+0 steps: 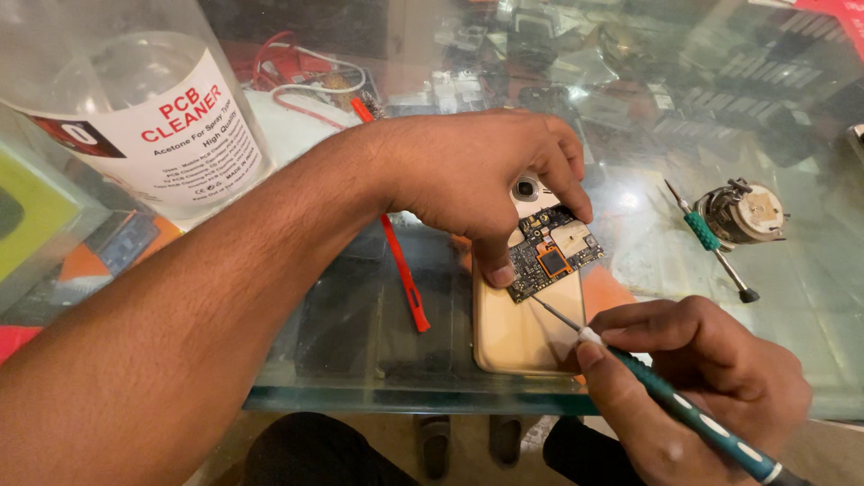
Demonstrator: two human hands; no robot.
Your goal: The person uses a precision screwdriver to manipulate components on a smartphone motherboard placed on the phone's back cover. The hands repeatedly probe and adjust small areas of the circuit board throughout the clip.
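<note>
Here the left hand (486,180) pinched the circuit board (551,254) steady over the gold phone (517,328) near the tabletop's (360,360) front edge, while the right hand (702,387), closed around a precision screwdriver (684,409), worked its tip at the board.

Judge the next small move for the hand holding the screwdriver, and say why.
Probably ease the screwdriver tip a little further under the circuit board's lower edge: the right hand has the tip at that edge, while the left hand pins the board on the gold phone.
</note>
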